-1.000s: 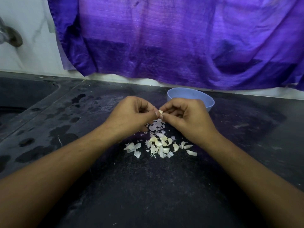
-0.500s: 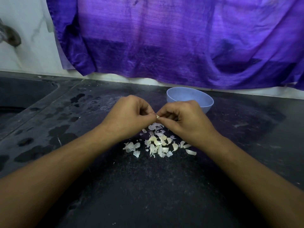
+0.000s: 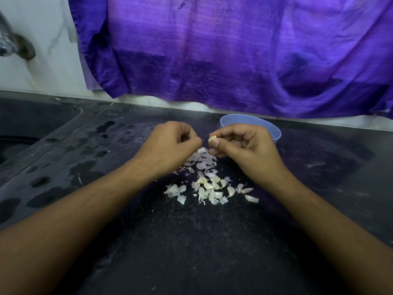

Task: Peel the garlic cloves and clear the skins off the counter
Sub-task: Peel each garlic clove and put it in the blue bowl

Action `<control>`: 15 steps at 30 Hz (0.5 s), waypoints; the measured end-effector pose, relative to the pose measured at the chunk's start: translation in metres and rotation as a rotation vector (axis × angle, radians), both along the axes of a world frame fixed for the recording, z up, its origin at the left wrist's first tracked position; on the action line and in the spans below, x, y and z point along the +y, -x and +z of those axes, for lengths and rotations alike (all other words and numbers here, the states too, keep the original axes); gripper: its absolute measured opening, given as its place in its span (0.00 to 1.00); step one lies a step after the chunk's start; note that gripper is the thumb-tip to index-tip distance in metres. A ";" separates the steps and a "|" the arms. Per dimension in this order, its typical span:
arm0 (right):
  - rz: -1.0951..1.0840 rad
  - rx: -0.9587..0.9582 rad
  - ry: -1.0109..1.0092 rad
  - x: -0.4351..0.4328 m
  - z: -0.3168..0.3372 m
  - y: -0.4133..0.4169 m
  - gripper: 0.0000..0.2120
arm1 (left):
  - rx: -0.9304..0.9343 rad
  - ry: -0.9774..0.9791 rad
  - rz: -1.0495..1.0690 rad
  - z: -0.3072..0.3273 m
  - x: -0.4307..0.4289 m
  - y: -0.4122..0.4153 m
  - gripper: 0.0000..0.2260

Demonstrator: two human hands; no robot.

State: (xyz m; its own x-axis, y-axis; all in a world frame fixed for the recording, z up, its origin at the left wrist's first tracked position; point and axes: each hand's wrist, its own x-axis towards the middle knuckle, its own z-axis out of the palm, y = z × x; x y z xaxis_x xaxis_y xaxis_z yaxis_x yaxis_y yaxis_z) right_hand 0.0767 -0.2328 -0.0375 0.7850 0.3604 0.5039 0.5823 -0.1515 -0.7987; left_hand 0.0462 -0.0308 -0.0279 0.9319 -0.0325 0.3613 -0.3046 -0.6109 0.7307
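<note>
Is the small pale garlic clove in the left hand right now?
No, the right hand pinches the small pale garlic clove, a gap apart from the left hand.

A pale garlic clove (image 3: pixel 212 139) was pinched in the right hand (image 3: pixel 246 152) above a loose scatter of papery white skins (image 3: pixel 201 161) and plump cloves (image 3: pixel 207 185) on the dark bench (image 3: pixel 191 241).

You had bare counter (image 3: pixel 191 241) on the near side of the skin pile (image 3: pixel 204 186), between your forearms, and more to the pile's right. Left of the pile the sink (image 3: pixel 32 124) dropped away. Beyond the pile on the right stood the blue bowl (image 3: pixel 275 130), and farther back the purple cloth (image 3: pixel 234 60) hung low over the counter's edge. Over the pile's far edge your left hand (image 3: pixel 172 145) and right hand (image 3: pixel 244 147) left only a narrow gap.
</note>
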 end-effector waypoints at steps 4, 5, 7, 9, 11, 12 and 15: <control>-0.009 0.099 -0.098 0.001 0.002 -0.001 0.05 | 0.003 0.047 -0.008 -0.001 0.001 -0.001 0.12; -0.009 0.120 -0.113 0.001 0.002 -0.001 0.05 | 0.002 0.051 -0.011 -0.001 0.001 -0.002 0.13; -0.009 0.152 -0.134 0.002 0.002 -0.001 0.05 | -0.009 0.038 -0.025 -0.002 0.001 -0.002 0.14; -0.011 0.169 -0.153 0.003 0.002 0.000 0.05 | -0.020 0.021 -0.027 -0.003 0.001 -0.003 0.13; -0.015 0.175 -0.165 0.003 0.002 0.000 0.05 | -0.043 0.004 -0.005 -0.004 0.003 -0.004 0.13; -0.016 0.175 -0.165 0.002 0.003 0.000 0.05 | -0.056 -0.002 0.006 -0.004 0.003 -0.004 0.14; -0.001 0.183 -0.153 0.003 0.002 0.000 0.06 | -0.025 0.108 -0.072 -0.003 0.002 -0.004 0.15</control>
State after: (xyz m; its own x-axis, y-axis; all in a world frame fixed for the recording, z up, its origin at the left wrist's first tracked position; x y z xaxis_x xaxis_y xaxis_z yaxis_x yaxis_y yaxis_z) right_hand 0.0769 -0.2302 -0.0358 0.8686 0.2895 0.4022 0.4259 -0.0213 -0.9045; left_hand 0.0498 -0.0293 -0.0314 0.9192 -0.0584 0.3895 -0.3637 -0.5051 0.7827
